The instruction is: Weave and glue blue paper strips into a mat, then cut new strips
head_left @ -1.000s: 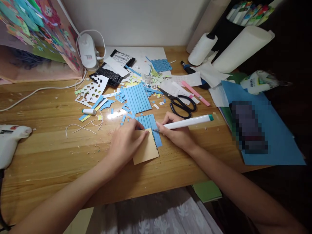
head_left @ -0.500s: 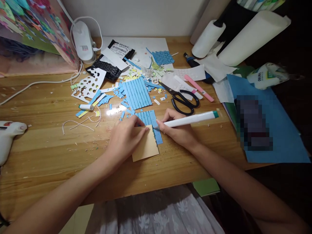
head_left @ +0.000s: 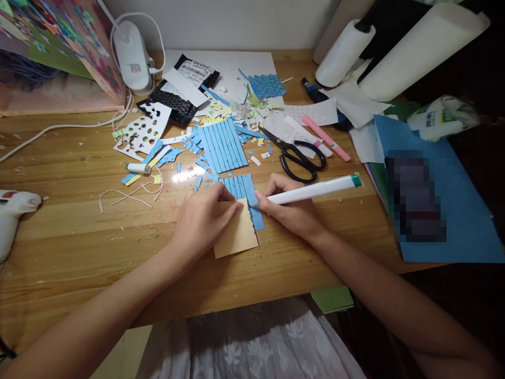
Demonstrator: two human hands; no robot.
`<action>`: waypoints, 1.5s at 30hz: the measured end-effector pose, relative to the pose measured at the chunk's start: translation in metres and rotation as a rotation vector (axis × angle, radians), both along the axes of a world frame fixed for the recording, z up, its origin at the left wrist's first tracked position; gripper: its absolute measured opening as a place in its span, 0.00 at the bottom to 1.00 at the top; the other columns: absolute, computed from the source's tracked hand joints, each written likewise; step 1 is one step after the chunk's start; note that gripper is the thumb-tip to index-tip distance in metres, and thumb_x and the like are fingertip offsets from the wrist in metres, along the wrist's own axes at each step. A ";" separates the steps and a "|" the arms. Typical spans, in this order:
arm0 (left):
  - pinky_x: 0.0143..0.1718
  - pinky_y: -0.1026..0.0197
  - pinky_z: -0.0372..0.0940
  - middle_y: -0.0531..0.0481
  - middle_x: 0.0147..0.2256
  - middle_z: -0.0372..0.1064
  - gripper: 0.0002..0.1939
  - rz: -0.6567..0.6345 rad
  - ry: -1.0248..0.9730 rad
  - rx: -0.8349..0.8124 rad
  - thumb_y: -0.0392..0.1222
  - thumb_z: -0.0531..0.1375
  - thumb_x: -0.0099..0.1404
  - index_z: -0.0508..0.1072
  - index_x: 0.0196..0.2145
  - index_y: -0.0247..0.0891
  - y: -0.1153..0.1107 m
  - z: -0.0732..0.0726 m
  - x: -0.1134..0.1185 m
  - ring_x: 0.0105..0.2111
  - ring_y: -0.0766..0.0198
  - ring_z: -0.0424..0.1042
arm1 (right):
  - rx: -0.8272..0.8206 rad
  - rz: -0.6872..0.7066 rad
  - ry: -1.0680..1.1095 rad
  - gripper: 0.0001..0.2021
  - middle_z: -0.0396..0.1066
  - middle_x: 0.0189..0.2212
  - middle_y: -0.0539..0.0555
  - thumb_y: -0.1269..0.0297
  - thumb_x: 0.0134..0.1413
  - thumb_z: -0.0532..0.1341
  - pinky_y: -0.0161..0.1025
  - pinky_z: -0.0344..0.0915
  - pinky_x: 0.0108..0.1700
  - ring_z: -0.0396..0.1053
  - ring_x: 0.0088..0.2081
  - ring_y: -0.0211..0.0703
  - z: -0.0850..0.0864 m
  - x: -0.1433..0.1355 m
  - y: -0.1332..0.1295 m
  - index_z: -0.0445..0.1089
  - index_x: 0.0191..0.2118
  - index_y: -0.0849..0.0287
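My right hand [head_left: 290, 206] is closed round a white marker with a green end [head_left: 319, 190], its tip at the blue card beside the yellow card's right edge. My left hand [head_left: 205, 216] presses the pale yellow card [head_left: 237, 235] with thumb and fingers. That card partly covers a blue card with dark lines [head_left: 256, 210]. Another blue card with dark parallel lines [head_left: 223, 146] lies just beyond. Black-handled scissors [head_left: 302, 160] rest past my right hand, their blades slightly apart.
Paper scraps [head_left: 252, 110] and a black package [head_left: 173, 100] lie at the back. A pink pen [head_left: 325, 138] is beside the scissors. White rolls [head_left: 345, 52] stand at the back right, near a blue sheet [head_left: 465, 210]. A glue gun [head_left: 16, 216] sits at far left.
The camera view has shifted slightly. The marker tip remains near the yellow card's right edge, and both hands keep nearly the same pose.
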State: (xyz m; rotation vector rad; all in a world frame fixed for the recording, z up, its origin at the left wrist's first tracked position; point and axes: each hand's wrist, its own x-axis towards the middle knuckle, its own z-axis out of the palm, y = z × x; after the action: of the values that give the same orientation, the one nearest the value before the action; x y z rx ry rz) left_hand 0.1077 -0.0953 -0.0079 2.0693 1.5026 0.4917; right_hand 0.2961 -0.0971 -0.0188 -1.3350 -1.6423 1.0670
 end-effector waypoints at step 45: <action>0.30 0.60 0.59 0.52 0.31 0.72 0.06 0.002 -0.007 -0.019 0.44 0.58 0.60 0.68 0.29 0.39 0.000 0.000 0.000 0.32 0.61 0.70 | -0.040 0.201 -0.090 0.14 0.52 0.14 0.43 0.67 0.47 0.61 0.32 0.45 0.19 0.49 0.18 0.30 0.000 0.006 -0.005 0.55 0.18 0.58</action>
State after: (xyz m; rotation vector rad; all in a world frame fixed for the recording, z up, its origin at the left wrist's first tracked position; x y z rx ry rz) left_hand 0.1077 -0.0950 -0.0074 2.0496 1.4999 0.4838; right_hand 0.3020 -0.1019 -0.0188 -1.2799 -1.8613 1.1768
